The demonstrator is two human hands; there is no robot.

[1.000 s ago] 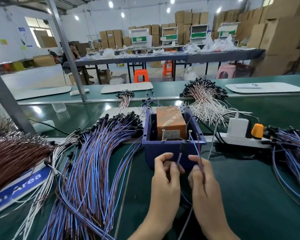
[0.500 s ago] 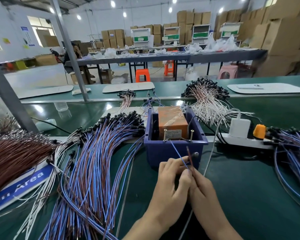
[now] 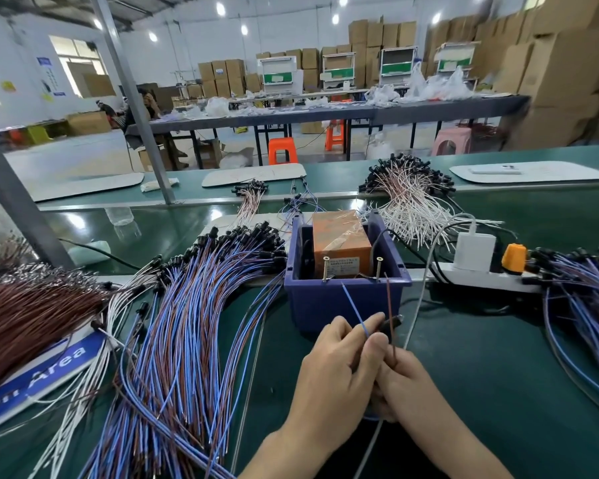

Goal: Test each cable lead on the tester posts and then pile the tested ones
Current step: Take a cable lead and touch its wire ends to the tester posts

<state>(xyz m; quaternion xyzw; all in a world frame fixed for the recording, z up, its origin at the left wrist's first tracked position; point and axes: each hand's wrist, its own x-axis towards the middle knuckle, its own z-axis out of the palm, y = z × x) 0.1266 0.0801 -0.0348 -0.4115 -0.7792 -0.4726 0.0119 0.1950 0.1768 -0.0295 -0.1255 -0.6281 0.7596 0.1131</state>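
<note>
Looks like the testing step. Holding one thin cable up in front of the near wall of the dark blue plastic bin (image 3: pixel 325 305), not far from the near edge of the green table top (image 3: pixel 498 375). Two loose ends on this cable: a thin blue wire (image 3: pixel 353 307) and a thin brown wire (image 3: pixel 389 305). Both pointing up at the two metal screw posts (image 3: pixel 325 269) on the bin's near rim. Inside the bin, an orange box tester (image 3: pixel 339 240) wrapped in clear tape. Blue tip just below the left post, brown tip just beside the right post. Touching or not: cannot tell.

Next, most likely: lift both tips a little up and forward, one onto each post at the same time. Calls for slow, small, steady moves, with such thin and bendy wires. After that, onto a pile. Hard to pick out the tested pile: maybe the big fan of blue and brown cables (image 3: pixel 187 323) toward the left edge, maybe the smaller bunch of blue cables (image 3: pixel 588 305) by the right edge.

Left hand (image 3: pixel 332 371): thumb and first finger pressed together, pinching the blue wire low down, other fingers curled in. Right hand (image 3: pixel 408 382): tucked close against the left, fingers closed on the brown wire. Black plug end (image 3: pixel 393 321) poking out just above the left fingers. Held by which hand: cannot tell.
</note>
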